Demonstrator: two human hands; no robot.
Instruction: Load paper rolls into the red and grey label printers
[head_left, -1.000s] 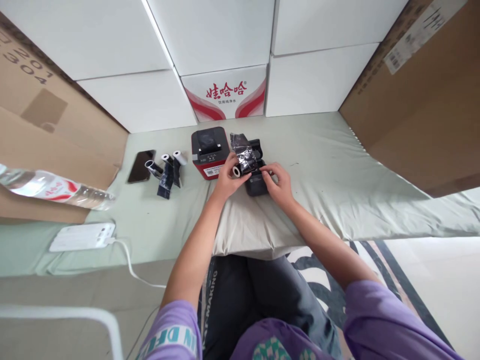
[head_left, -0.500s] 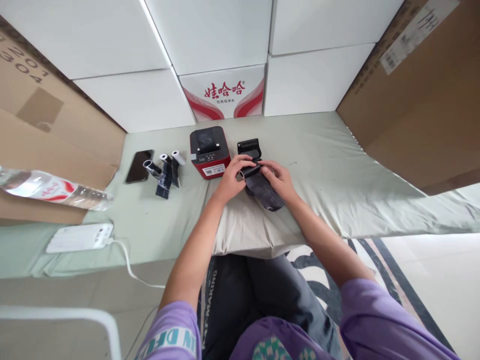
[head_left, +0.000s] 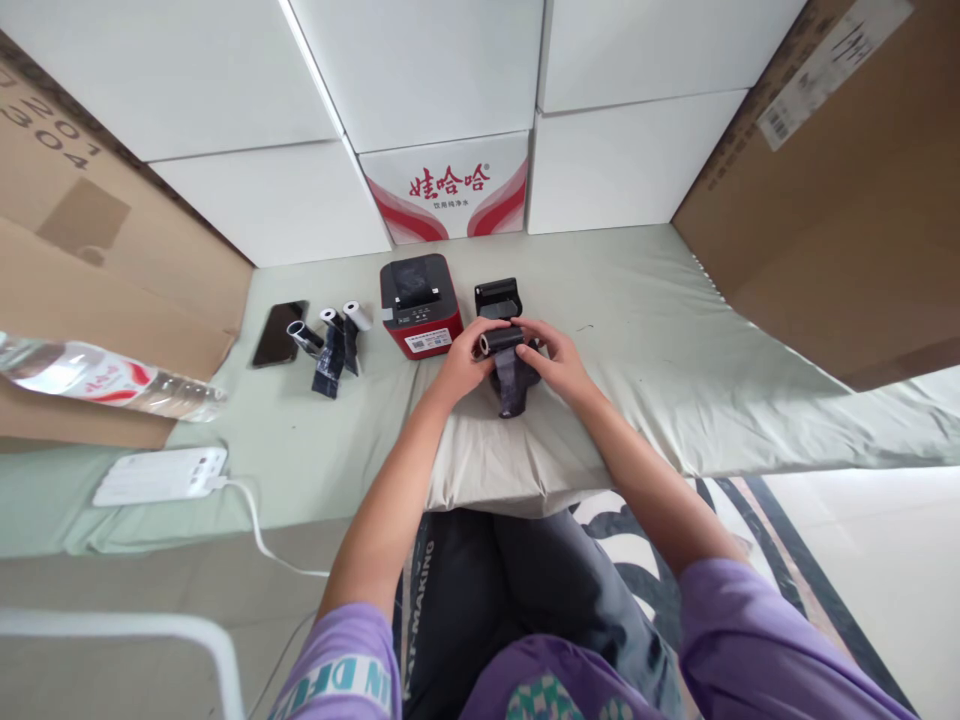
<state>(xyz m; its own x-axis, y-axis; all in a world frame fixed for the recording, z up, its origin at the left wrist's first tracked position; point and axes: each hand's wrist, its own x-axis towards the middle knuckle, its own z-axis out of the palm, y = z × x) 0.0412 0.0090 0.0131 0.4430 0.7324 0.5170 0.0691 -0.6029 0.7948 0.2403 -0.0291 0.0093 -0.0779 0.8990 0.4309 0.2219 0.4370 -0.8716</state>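
My left hand [head_left: 459, 362] and right hand [head_left: 556, 362] pinch the ribbon roll [head_left: 501, 342] by its ends, near the bed's [head_left: 675, 330] front edge, just before the black printer [head_left: 498, 298]. Its loose film [head_left: 513, 384] looks light, limp and easily creased, so the stiff core is the safer hold.

The surface [head_left: 675, 330] is covered by a pale green cloth. White boxes [head_left: 420, 70] are stacked behind it, flanked by brown cardboard cartons [head_left: 847, 190]. A patterned floor [head_left: 757, 520] is seen below.
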